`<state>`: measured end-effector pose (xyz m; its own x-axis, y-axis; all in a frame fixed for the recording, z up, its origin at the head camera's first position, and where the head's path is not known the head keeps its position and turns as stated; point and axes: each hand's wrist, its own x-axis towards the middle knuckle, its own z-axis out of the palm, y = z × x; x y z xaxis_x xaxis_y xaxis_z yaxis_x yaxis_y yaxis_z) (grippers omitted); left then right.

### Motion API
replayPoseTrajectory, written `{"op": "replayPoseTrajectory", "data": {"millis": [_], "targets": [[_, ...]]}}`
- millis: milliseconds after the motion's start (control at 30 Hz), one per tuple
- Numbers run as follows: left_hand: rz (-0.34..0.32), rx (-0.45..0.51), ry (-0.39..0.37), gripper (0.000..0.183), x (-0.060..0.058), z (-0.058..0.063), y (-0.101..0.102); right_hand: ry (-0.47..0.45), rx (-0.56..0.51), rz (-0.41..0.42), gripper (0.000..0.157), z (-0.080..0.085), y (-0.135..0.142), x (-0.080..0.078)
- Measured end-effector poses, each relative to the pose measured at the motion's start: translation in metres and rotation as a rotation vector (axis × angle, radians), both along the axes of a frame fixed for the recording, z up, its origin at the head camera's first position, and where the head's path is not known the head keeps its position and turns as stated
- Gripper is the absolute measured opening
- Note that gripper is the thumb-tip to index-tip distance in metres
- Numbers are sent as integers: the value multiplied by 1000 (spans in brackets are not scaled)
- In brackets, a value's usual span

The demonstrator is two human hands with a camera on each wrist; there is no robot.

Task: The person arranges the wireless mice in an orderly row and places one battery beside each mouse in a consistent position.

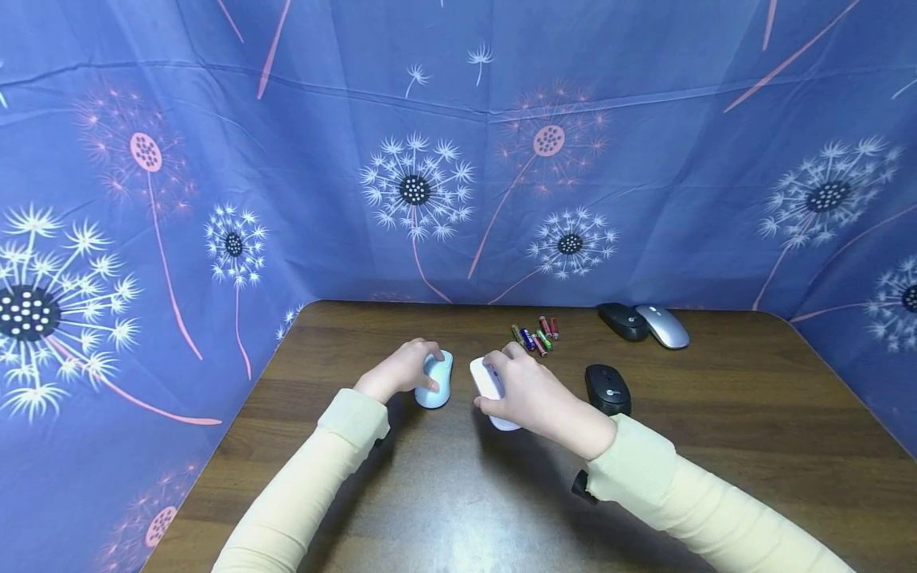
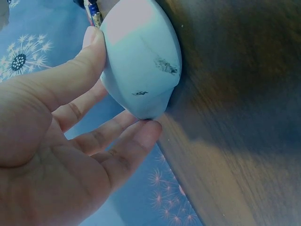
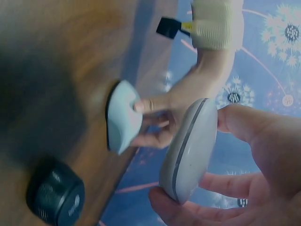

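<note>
Mice occupy me on both sides: the white mouse [image 1: 489, 383] is in the right hand [image 1: 526, 390], held between thumb and fingers, which are spread just its width; I cannot tell whether it touches the table [image 1: 444, 485]. Just left of it, the blue mouse [image 1: 442, 374] rests on the table, tilt slight if any, with the left hand [image 1: 401, 370] gripping it, thumb on one side and fingers round the other. From the left wrist I see dark smudges on its shell. Beyond the white mouse lie small batteries [image 1: 528, 340] in a loose cluster. Right of the right hand stands a black mouse [image 1: 607, 386]; farther back, a second black mouse [image 1: 622, 321] sits against a silver mouse [image 1: 665, 328]. Behind everything hangs a blue dandelion cloth [image 1: 322, 159].
</note>
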<state>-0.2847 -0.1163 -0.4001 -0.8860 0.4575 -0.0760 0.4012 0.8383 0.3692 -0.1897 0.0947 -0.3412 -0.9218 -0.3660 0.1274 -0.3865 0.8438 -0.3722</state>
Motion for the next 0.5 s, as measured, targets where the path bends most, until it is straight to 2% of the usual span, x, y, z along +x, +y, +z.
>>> {"op": "replayPoseTrajectory", "data": {"millis": [500], "targets": [[28,-23,-32,48,1,2,1,43,-29,187,53,-33,-23,21]]}}
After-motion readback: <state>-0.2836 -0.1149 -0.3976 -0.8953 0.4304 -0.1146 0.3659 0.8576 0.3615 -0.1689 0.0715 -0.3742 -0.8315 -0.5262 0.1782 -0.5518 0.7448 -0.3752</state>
